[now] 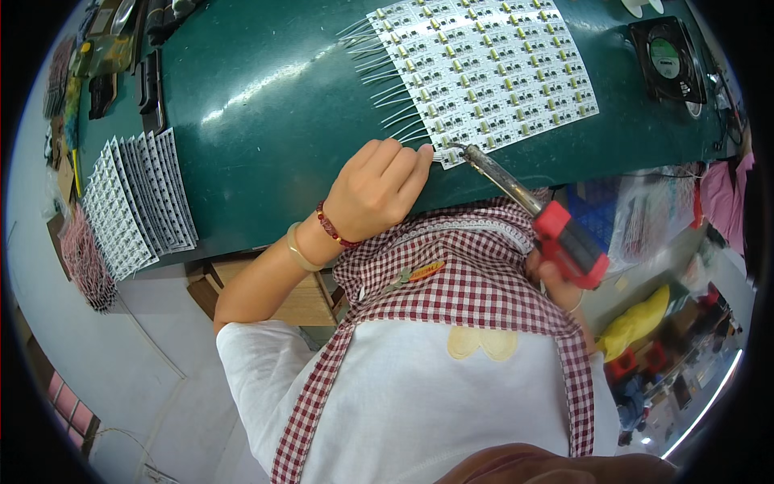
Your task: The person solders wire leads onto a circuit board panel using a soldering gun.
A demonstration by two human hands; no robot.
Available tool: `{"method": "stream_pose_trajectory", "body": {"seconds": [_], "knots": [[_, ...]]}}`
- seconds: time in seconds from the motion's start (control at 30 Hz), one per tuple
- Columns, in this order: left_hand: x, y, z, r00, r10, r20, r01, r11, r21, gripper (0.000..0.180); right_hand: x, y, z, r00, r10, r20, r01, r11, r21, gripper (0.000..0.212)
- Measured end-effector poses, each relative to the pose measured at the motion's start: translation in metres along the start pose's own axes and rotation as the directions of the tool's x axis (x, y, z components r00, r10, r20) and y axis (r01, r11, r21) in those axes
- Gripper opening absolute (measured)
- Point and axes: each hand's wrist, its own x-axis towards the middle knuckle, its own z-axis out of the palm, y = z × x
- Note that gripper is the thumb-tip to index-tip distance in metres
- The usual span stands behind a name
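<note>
A white panel of many small circuit boards (492,68) lies on the green table, with thin white wires (391,79) sticking out along its left edge. My left hand (379,189) is closed at the panel's near left corner, its fingertips pinched around a white wire that meets the board there. My right hand (552,278) grips a soldering iron (572,246) by its red and black handle. The iron's tip touches or hovers just over the same corner, right beside my left fingertips; I cannot tell which.
Standing at the left table edge is a row of similar white panels (137,202), beside a bundle of reddish wires (85,258). A black fan (667,60) stands at the far right. Tools (149,89) lie at the back left. Below the right edge is a blue crate (588,214).
</note>
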Motion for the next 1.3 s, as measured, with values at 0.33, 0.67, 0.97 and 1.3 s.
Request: {"method": "stream_pose_trajectory", "body": {"seconds": [0.33, 0.67, 0.97, 1.3], "knots": [[0.003, 0.003, 0.004, 1.000, -0.001, -0.019, 0.001, 1.000, -0.003, 0.030, 0.009, 0.006, -0.001, 0.985, -0.158, 0.071, 0.170, 0.963, -0.209, 0.022], [0.002, 0.007, 0.002, 0.994, -0.039, -0.101, 0.049, 0.994, 0.097, 0.027, 0.009, 0.002, -0.002, 0.987, -0.143, 0.071, 0.156, 0.956, -0.250, 0.023], [0.001, 0.005, 0.007, 0.995, -0.021, -0.094, 0.020, 1.000, -0.009, 0.032, 0.009, 0.000, -0.001, 0.991, -0.122, 0.059, 0.132, 0.968, -0.213, 0.022], [0.000, 0.004, 0.009, 0.995, -0.013, -0.099, 0.009, 0.999, -0.037, 0.031, 0.016, -0.006, 0.001, 0.985, -0.156, 0.071, 0.167, 0.968, -0.187, 0.021]]}}
